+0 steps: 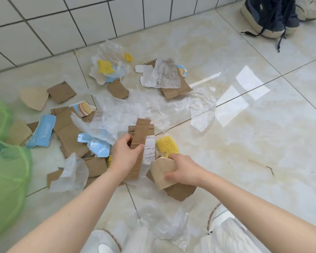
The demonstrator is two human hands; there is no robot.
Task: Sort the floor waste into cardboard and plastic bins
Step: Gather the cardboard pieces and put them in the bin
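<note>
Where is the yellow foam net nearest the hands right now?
In the head view, the yellow foam net lies on the floor just right of centre, beside the labelled cardboard strip held in the left hand, just above the right hand.

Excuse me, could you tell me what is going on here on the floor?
A person is crouched over litter on a tiled floor, gathering cardboard. The left hand grips a stack of cardboard strips, and the right hand holds a tan cardboard piece. Plenty remains scattered: brown cardboard, clear plastic film, yellow foam netting and blue packaging scraps. Green-lined bins stand at the left edge.
</note>
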